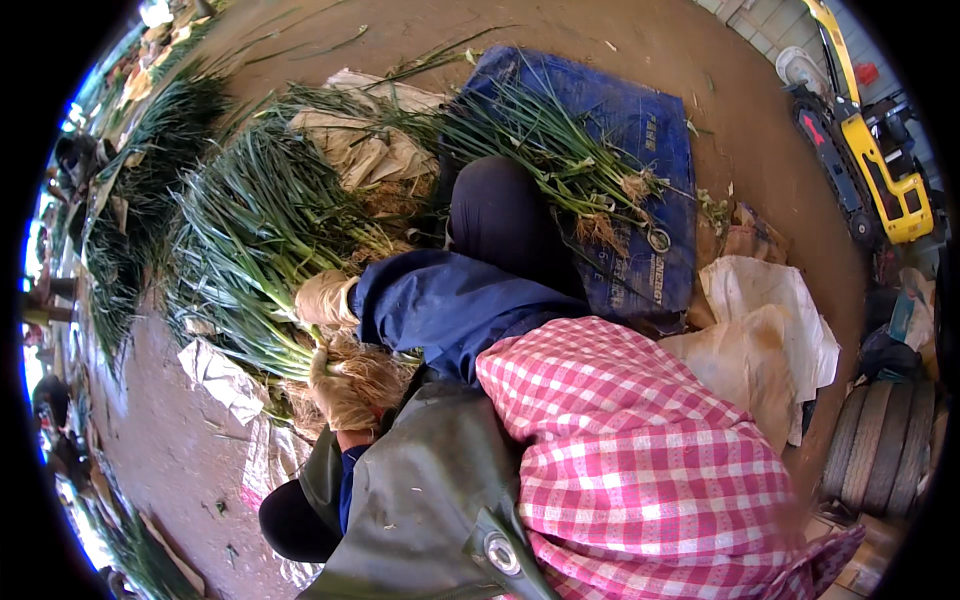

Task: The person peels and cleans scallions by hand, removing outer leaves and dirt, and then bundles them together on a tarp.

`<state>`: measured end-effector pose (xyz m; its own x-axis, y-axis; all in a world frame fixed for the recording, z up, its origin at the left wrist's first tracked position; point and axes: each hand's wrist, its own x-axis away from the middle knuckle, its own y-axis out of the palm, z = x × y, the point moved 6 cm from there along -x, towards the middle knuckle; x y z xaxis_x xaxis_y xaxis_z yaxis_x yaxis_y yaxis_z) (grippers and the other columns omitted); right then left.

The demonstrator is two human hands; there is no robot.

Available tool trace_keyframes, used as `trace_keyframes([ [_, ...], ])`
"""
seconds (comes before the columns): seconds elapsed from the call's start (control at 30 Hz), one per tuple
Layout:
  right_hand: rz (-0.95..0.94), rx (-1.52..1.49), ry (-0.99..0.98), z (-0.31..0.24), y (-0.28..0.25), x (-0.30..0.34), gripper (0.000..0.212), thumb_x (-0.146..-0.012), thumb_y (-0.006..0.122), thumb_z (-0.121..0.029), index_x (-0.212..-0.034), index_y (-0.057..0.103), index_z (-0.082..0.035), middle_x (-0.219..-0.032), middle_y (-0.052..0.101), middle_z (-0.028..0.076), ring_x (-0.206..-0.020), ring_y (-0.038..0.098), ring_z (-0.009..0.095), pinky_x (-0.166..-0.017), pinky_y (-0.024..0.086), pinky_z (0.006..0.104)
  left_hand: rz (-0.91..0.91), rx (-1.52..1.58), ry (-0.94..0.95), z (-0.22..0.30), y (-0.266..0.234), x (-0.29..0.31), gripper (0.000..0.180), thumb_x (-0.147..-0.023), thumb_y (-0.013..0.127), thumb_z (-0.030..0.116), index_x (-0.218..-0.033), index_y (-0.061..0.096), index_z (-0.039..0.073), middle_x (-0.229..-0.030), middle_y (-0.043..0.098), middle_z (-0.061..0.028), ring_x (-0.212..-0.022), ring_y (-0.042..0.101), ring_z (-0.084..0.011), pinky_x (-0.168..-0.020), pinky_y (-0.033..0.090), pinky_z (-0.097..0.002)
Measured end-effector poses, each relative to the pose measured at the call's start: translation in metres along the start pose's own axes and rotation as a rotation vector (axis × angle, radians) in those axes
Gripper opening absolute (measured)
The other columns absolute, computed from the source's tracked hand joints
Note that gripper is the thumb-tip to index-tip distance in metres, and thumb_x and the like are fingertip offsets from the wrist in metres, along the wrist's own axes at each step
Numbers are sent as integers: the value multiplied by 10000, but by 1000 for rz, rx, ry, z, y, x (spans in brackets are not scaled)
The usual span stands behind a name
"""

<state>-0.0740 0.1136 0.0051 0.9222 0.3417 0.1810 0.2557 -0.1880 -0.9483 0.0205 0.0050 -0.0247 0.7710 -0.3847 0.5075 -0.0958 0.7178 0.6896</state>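
Observation:
My left hand (pixel 343 396), in a tan work glove, is closed around the pale lower stalks of some green onions (pixel 292 350), just beside their stringy roots (pixel 365 368). Slightly farther off, my right hand (pixel 326 299), also gloved, has its fingers curled on stalks at the edge of the heap; its fingertips are partly hidden among the leaves. A large heap of green onions (pixel 245 205) spreads beyond both hands, leaves pointing away to the left. A blue sleeve covers my right forearm, with pink checked cloth above it.
More green onions (pixel 560 150) lie on a blue printed sheet (pixel 655 130) beyond my right knee. Crumpled sacks (pixel 770 310) lie at the right, near stacked tyres (pixel 880 450) and a yellow excavator-shaped machine (pixel 885 190). Another onion pile (pixel 165 130) stretches along the far left. A white sack (pixel 225 378) lies near my hands.

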Motion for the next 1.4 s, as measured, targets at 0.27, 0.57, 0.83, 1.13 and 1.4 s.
trace_keyframes([
  [0.27,25,-826,-270,1,26,8,204,-880,624,-311,-943,671,-122,-917,662,50,-778,635,187,-682,496,338,-21,-17,-6,1,9,-3,259,-928,525,237,-1052,610,26,-957,664,-121,-825,645,-257,-759,548,-364],
  [0.57,87,-1609,-218,-36,-62,68,237,-920,581,-238,-955,669,-21,-871,699,82,-814,674,195,-718,552,347,-14,17,-8,13,-8,8,262,-932,520,239,-1056,604,24,-961,663,-124,-836,644,-264,-763,548,-369],
  [0.83,100,-1277,196,-6,-10,47,316,-968,467,-300,-1246,510,-155,-1212,525,106,-999,554,233,-867,446,381,-27,13,-22,11,1,6,265,-935,516,240,-1059,600,22,-966,661,-127,-845,643,-272,-767,548,-373],
  [1.13,313,-686,-28,8,19,27,355,-950,507,-445,-1264,573,-293,-1217,568,47,-1127,474,228,-1002,367,384,-78,182,-73,20,21,32,268,-939,512,241,-1063,594,19,-970,660,-130,-856,642,-280,-771,548,-379],
  [1.4,-339,-1404,-170,-33,12,36,416,-851,676,-455,-1054,638,-94,-828,621,38,-749,563,168,-678,459,294,11,340,19,11,1,31,294,-964,478,265,-1112,558,24,-954,657,-133,-836,640,-278,-767,550,-403],
])
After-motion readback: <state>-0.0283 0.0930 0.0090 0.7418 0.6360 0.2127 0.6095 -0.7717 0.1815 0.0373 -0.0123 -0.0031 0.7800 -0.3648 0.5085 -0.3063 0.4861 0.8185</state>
